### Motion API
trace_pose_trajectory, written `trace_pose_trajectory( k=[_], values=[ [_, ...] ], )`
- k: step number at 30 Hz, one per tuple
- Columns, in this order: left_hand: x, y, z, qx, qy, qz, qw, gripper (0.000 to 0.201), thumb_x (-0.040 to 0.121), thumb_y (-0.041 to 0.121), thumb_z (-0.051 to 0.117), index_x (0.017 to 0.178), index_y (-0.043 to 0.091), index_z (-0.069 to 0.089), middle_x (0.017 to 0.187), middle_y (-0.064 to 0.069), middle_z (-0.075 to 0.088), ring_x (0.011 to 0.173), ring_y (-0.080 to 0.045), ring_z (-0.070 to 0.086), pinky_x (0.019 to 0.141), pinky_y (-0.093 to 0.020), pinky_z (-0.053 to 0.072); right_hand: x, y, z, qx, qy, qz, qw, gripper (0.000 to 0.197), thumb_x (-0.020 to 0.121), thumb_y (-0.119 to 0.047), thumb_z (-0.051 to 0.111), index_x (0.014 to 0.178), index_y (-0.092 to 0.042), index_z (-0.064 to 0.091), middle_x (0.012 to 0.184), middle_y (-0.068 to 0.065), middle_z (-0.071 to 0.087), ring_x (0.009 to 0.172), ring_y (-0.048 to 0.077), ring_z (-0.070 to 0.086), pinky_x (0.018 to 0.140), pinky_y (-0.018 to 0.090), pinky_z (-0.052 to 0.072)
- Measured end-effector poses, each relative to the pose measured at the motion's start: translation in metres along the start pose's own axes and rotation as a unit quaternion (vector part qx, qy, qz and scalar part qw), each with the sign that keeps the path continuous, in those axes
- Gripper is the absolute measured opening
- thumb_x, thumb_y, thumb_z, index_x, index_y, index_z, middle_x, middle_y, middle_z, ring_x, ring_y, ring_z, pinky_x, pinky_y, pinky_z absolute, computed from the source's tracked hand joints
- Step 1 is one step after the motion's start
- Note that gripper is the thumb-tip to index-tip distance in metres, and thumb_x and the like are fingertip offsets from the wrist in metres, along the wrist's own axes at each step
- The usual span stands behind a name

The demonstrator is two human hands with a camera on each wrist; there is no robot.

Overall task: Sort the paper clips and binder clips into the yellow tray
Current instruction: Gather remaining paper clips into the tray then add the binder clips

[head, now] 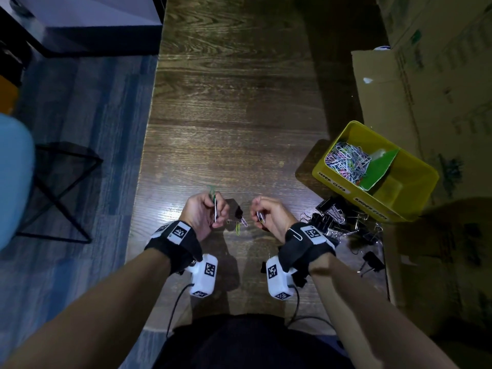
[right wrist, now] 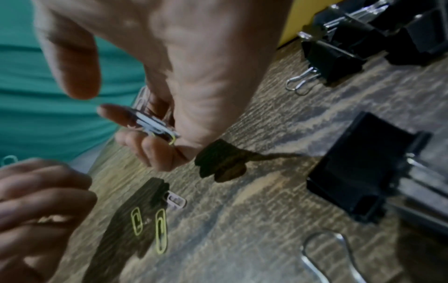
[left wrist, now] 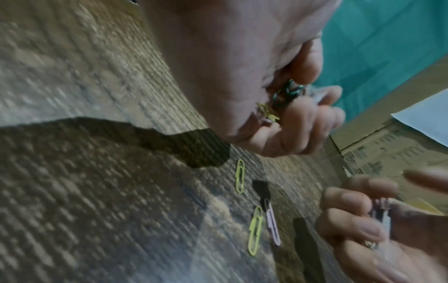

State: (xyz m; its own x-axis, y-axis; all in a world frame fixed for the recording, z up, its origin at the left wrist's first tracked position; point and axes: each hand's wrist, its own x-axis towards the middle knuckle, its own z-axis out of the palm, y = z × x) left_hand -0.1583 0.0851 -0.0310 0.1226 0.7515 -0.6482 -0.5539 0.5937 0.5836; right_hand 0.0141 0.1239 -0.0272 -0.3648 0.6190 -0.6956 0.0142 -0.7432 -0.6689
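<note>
My left hand [head: 206,213] holds a bunch of paper clips [left wrist: 286,95], green and yellow ones, in its curled fingers above the wooden table [head: 234,102]. My right hand [head: 266,213] pinches several pale paper clips [right wrist: 155,124] in its fingers. Between the hands three loose paper clips lie on the table: two yellow-green [left wrist: 255,230] [left wrist: 240,176] and one pale lilac [left wrist: 272,226]. The yellow tray [head: 410,206] stands at the right, with a heap of paper clips [head: 347,161] in its left compartment and a green card [head: 378,169] as divider. A pile of black binder clips [head: 335,217] lies in front of it.
Cardboard boxes [head: 436,89] stand along the right edge of the table, behind and beside the tray. One binder clip [head: 372,261] lies apart at the right. A stray paper clip [head: 296,234] sits on my right wrist strap. The floor and a stool [head: 53,193] are to the left.
</note>
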Motion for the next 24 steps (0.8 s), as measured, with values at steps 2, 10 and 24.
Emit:
trace_pose_trajectory(
  k=[2,10,24],
  values=[
    [-0.002,0.002,-0.007,0.022,-0.002,-0.004,1.0,0.024,0.056,0.02,0.031,0.05,0.007,0.05,0.052,-0.011,0.045,0.042,-0.019,0.036,0.039,-0.019,0.024,0.005,0.005,0.001,-0.088,0.029,0.011,0.996,0.033,0.087,-0.023,0.06,0.058,-0.013,0.048,0.056,0.005,0.048,0.048,0.015,0.04,0.045,0.025,0.024],
    [0.001,0.0,-0.016,0.177,0.077,-0.001,0.981,0.054,0.084,0.06,0.048,0.057,0.013,0.048,0.048,-0.005,0.041,0.041,-0.018,0.037,0.042,-0.023,0.029,0.0,0.007,0.021,-0.623,0.068,-0.061,0.777,0.054,0.095,-0.054,0.037,0.057,-0.017,0.046,0.055,0.004,0.046,0.059,0.025,0.052,0.057,0.03,0.04],
    [-0.013,-0.018,0.001,0.722,0.214,0.059,0.655,0.031,0.084,0.046,0.058,0.089,0.016,0.063,0.091,-0.01,0.067,0.086,-0.029,0.062,0.069,-0.032,0.047,-0.023,0.015,0.047,-0.728,0.029,-0.073,0.681,0.024,0.09,0.004,0.044,0.105,-0.004,0.061,0.104,0.018,0.065,0.099,0.034,0.063,0.078,0.041,0.048]
  ],
)
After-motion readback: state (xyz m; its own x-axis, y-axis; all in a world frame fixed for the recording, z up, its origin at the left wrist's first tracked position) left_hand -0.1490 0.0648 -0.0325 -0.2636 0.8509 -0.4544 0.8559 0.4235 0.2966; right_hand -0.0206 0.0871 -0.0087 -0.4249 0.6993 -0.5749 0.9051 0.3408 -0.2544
